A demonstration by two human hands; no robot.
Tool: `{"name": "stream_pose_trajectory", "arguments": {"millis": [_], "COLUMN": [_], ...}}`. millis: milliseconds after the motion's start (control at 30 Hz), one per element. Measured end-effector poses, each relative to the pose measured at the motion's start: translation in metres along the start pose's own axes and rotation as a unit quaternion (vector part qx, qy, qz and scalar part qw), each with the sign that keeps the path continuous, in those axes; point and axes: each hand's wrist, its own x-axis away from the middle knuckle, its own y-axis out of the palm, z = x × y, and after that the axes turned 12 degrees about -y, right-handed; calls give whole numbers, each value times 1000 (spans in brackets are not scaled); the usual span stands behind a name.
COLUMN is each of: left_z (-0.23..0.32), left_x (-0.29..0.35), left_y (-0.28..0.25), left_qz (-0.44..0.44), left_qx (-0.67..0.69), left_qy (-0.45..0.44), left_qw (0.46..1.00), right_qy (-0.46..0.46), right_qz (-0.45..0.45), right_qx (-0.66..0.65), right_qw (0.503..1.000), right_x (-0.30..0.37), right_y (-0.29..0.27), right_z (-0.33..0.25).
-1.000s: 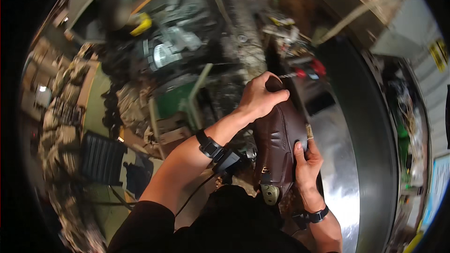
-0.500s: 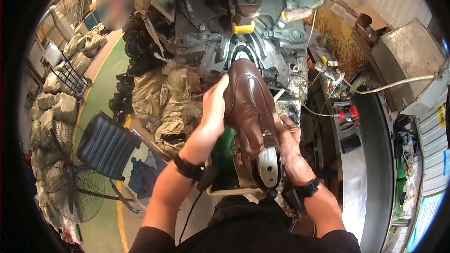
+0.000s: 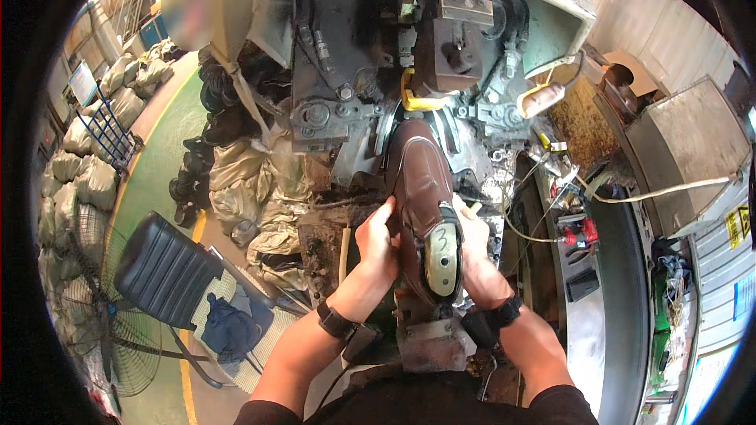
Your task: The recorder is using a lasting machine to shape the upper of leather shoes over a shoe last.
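A brown leather shoe upper (image 3: 422, 177) is stretched over a shoe last (image 3: 443, 258), whose pale heel top with two holes faces up. My left hand (image 3: 378, 242) grips its left side, fingers partly hidden under the leather. On the other side my right hand (image 3: 475, 248) is wrapped round the heel part. The toe points away from me and sits among the metal jaws of a machine (image 3: 465, 130), just below a yellow part (image 3: 417, 94). A dark metal block (image 3: 447, 51) hangs above the toe.
At left stand a black-backed chair (image 3: 167, 269) with dark cloth on its seat, a fan (image 3: 130, 342) and pale sacks (image 3: 94, 181). Crumpled tan bags (image 3: 244, 189) lie beside the machine. On the right are a red tool (image 3: 581, 232), a hose (image 3: 669, 193) and a long dark conveyor (image 3: 630, 299).
Both hands have moved the shoe forward into the machine's jaws, and it is straighter. My left hand has slid back from the toe toward the middle. The view has shifted.
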Motion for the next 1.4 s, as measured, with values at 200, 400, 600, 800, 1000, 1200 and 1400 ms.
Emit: {"name": "stream_pose_trajectory", "arguments": {"millis": [200,400,600,800,1000,1200,1400], "left_z": [-3,-7,-9,-22,-38,-38,-35], "left_x": [-32,-46,-55,-81,-117,-111,-106], "left_y": [-9,-13,-18,-34,-44,-40,-38], "left_qz": [9,-59,-43,-52,-7,-1,-36], "left_qx": [17,103,79,59,-23,-36,12], "left_qy": [-6,-14,-19,-1,61,60,47], "left_qw": [1000,993,996,997,998,998,998], "right_qy": [-11,3,22,-11,-37,-6,-11], "right_qz": [54,52,49,17,-3,12,10], "right_qx": [57,59,-20,-41,-59,-73,-75], "right_qw": [997,997,998,999,998,997,997], "right_x": [-13,-17,-26,-35,-61,-53,-51], "right_y": [1,-1,-12,-13,-31,-28,-22], "right_z": [19,21,35,48,69,61,56]}}
